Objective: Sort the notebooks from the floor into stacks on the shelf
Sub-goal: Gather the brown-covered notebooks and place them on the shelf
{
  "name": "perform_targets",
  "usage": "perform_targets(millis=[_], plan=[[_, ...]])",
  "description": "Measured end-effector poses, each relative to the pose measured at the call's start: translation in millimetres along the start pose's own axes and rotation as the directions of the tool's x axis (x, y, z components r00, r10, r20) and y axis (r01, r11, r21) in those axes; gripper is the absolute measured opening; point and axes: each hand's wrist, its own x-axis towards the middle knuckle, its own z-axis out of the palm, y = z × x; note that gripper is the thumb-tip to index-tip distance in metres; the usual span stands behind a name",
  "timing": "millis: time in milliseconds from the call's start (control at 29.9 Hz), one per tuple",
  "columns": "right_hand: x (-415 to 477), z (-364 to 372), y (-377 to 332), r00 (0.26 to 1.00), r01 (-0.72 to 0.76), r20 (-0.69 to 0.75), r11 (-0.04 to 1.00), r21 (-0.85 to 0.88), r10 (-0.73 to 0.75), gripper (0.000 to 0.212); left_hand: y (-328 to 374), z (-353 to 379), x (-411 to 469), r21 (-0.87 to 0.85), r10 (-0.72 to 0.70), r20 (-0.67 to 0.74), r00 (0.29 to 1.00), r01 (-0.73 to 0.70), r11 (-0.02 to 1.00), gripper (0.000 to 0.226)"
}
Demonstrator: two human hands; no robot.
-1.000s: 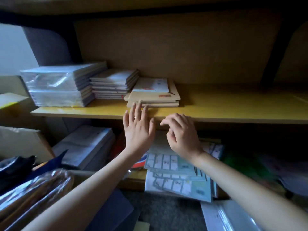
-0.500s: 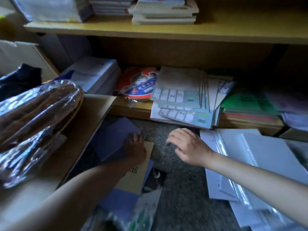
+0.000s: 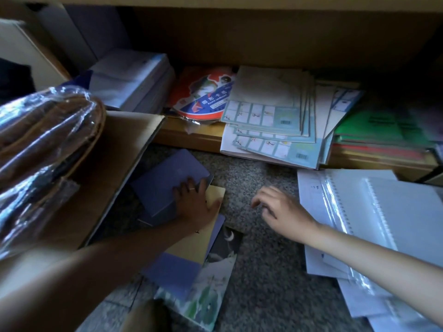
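A purple notebook (image 3: 165,185) lies tilted on the floor at centre left, on top of other notebooks. My left hand (image 3: 195,203) is laid over its right edge, fingers on the cover and thumb at the side. Under my wrist sit a tan notebook (image 3: 191,245), another purple one (image 3: 170,271) and an illustrated one (image 3: 208,291). My right hand (image 3: 280,212) hovers over the speckled carpet (image 3: 251,178) with fingers loosely curled, holding nothing. Whether the left hand grips the notebook or only rests on it is unclear.
The lower shelf holds a white stack (image 3: 134,77), a round red pack (image 3: 203,94), light-blue workbooks (image 3: 271,116) and green books (image 3: 378,130). Spiral notebooks in clear sleeves (image 3: 388,219) lie right. A cardboard flap (image 3: 115,164) and a plastic-wrapped bundle (image 3: 40,140) crowd the left.
My view dropped from the upper shelf to the floor. Both hands came down from the shelf edge; the left landed on the purple notebook, the right moved out over the carpet.
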Motion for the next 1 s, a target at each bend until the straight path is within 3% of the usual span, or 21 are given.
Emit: perform_targets(millis=[100, 234, 301, 401, 502, 602, 702, 803, 936, 1003], plan=[[-2.4, 2.6, -2.9, 0.999, -0.029, 0.038, 0.999, 0.019, 0.028, 0.026, 14.0, -6.5, -20.5, -0.002, 0.12, 0.013, 0.993, -0.12, 0.993, 0.09], [-6.2, 7.6, -0.5, 0.995, -0.061, 0.085, 0.998, 0.011, 0.06, 0.026, 36.2, -12.6, -54.2, -0.006, 0.372, 0.121, 0.92, -0.374, 0.927, 0.079], [-9.8, 10.3, 2.0, 0.988, -0.113, 0.115, 0.992, 0.047, 0.107, 0.027, 38.3, -18.8, -49.9, -0.004, 0.42, 0.077, 0.904, -0.421, 0.907, 0.07], [-16.2, 13.5, 6.6, 0.969, -0.19, 0.175, 0.977, 0.093, 0.172, 0.029, 29.6, -28.7, -20.8, -0.074, 0.332, 0.018, 0.943, -0.33, 0.941, 0.066], [-20.9, 12.3, 9.8, 0.949, -0.257, 0.22, 0.959, 0.117, 0.228, 0.029, 18.3, -34.3, 7.4, -0.141, 0.129, 0.138, 0.982, -0.109, 0.984, 0.076], [-22.9, 11.5, 12.3, 0.934, -0.301, 0.245, 0.944, 0.138, 0.262, 0.028, 14.8, -39.1, 19.6, -0.142, 0.006, 0.269, 0.963, 0.034, 0.989, 0.085], [-22.4, 11.1, 12.4, 0.927, -0.322, 0.247, 0.936, 0.141, 0.281, 0.027, 13.4, -44.6, 23.9, 0.001, -0.006, 0.326, 0.945, 0.006, 1.0, 0.105], [-22.0, 11.4, 12.0, 0.919, -0.329, 0.274, 0.935, 0.133, 0.284, 0.027, 13.8, -48.9, 27.7, 0.023, -0.037, 0.341, 0.939, 0.031, 0.999, 0.114], [-22.5, 13.5, 9.1, 0.919, -0.332, 0.271, 0.933, 0.138, 0.286, 0.028, 21.5, -54.9, 20.7, 0.138, 0.004, 0.163, 0.987, -0.027, 0.99, 0.098], [-24.0, 13.4, 6.4, 0.909, -0.351, 0.284, 0.927, 0.134, 0.304, 0.027, 29.2, -63.5, 18.5, 0.145, 0.109, 0.057, 0.992, -0.116, 0.983, 0.07]])
